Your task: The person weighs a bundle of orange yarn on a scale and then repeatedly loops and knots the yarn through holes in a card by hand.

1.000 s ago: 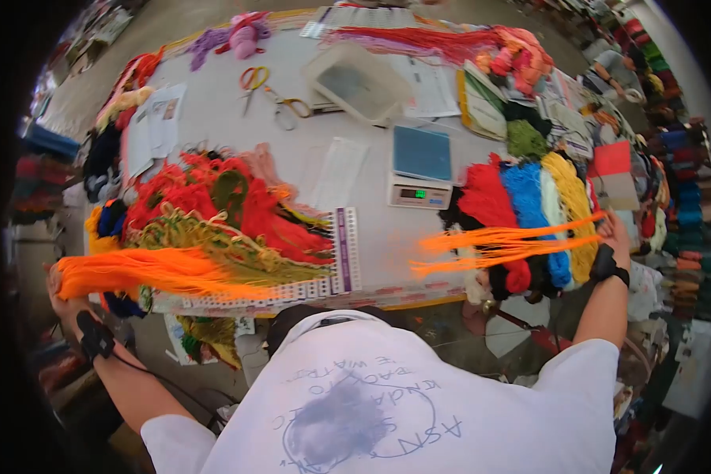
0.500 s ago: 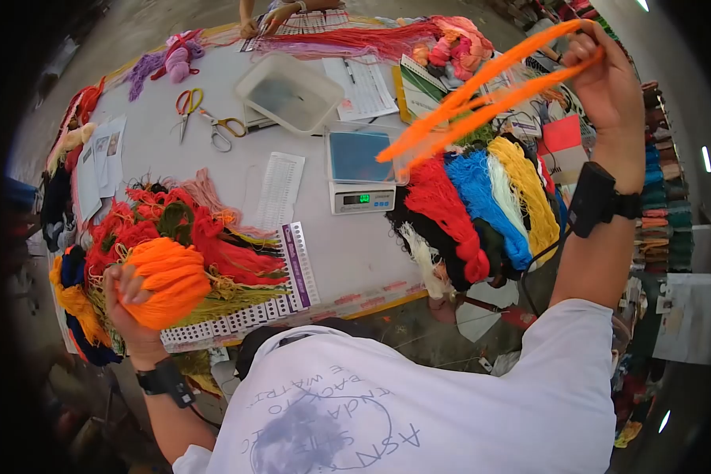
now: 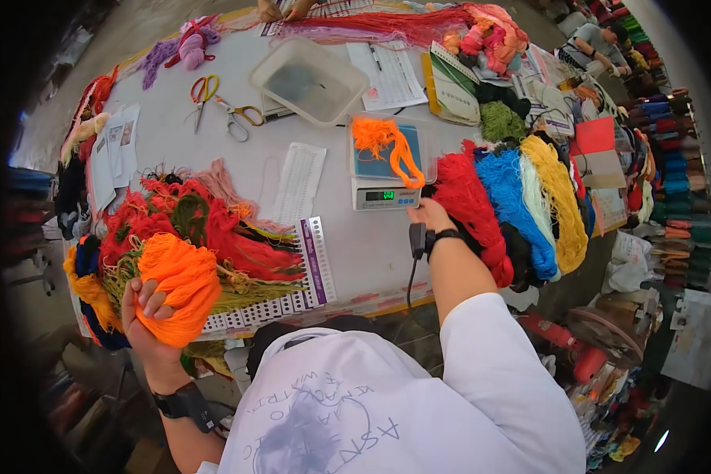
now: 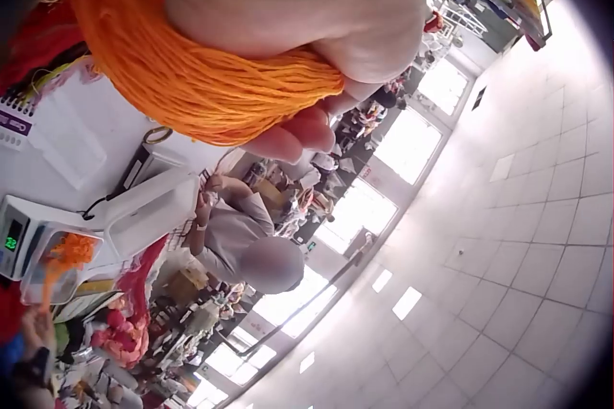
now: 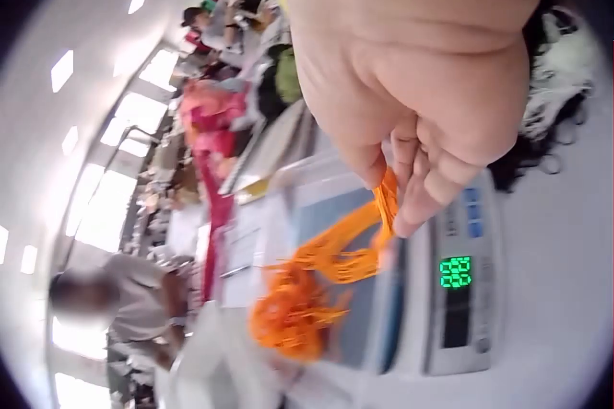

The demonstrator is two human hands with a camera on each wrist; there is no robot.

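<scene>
My left hand (image 3: 150, 328) grips a thick skein of bright orange yarn (image 3: 180, 280), fingers curled round it, over the left pile of yarn. In the left wrist view the skein's strands (image 4: 211, 93) wrap across the palm. At the front of the digital scale (image 3: 383, 197), my right hand (image 3: 430, 215) is beside the clear tray. The right wrist view shows its thumb and fingers pinching one end of a small orange yarn bundle (image 5: 331, 256). The rest of that bundle lies heaped in the tray on the scale's blue plate. Green digits glow on the display (image 5: 456, 284).
Red and green yarn (image 3: 205, 217) lies at left beside a punched card strip (image 3: 314, 261). Red, blue (image 3: 502, 189), white and yellow hanks lie right of the scale. Behind are scissors (image 3: 204, 91), a plastic bin (image 3: 312, 83) and papers. Another person's hands (image 3: 280, 11) work across the table.
My right hand has come down from high at the right to the scale, laying the orange bundle in the tray. The left hand drew the skein in from the far left.
</scene>
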